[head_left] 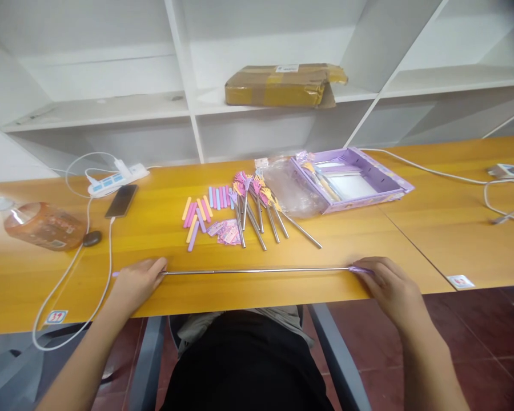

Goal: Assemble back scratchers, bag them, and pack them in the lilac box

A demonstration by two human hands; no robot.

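Stretched out long between my two hands is a telescopic back scratcher (257,270), a thin metal rod lying level above the front of the table. My left hand (142,279) is closed round its handle, and a purple tip sticks out past the fist. On the other end, my right hand (381,277) grips the purple head, which the fingers partly cover. Beyond the rod lies a pile of back scratchers (257,200) with pink, yellow and purple hand-shaped heads. Coloured handle sleeves (196,217) and small pink printed cards (227,232) lie left of the pile.
A purple display box (364,197) and clear plastic bag (297,191) stand at the back right. At left are a phone (121,201), power strip (119,180), bottle (45,225) and white cable (110,251). A taped carton (278,88) sits on the shelf.
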